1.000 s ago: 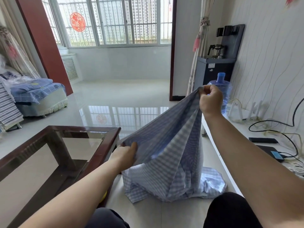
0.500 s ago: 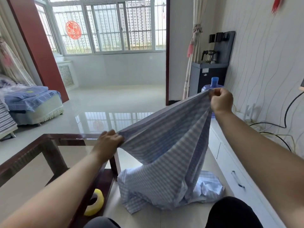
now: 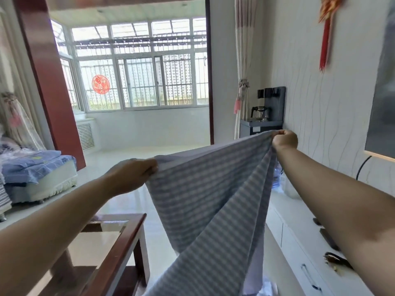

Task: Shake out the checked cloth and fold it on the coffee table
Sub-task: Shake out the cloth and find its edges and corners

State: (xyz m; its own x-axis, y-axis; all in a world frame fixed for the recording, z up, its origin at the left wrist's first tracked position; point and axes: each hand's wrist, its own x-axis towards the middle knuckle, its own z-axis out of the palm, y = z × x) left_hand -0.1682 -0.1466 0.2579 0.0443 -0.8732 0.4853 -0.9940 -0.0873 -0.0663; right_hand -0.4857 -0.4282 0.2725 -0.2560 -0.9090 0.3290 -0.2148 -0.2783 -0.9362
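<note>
The lower end of the checked cloth (image 3: 205,195) runs out of the bottom edge of the view, so where it ends cannot be told. The fingertips of both hands are buried in the fabric they grasp, and the left hand (image 3: 130,178) is smeared by blur. A blue water bottle (image 3: 276,176) shows only as a sliver behind the cloth's right fold, and only one corner of the counter (image 3: 126,248), a dark red wooden frame round a glass top, is in view at lower left.

The cloth is pale blue and white in fine checks that read as stripes. Its top edge is stretched in a rising line from left to right, and below that it falls in long diagonal folds that narrow toward the bottom.

The hands are well apart, each clamped on the cloth's upper edge. The left hand pinches the lower left corner, thumb over the fabric. The right hand (image 3: 285,138) is curled in a fist round a gathered bunch of the edge, higher and farther out. The cloth hangs in the air between and below them, to the right of the counter corner and left of a white cabinet (image 3: 299,253) along the wall
</note>
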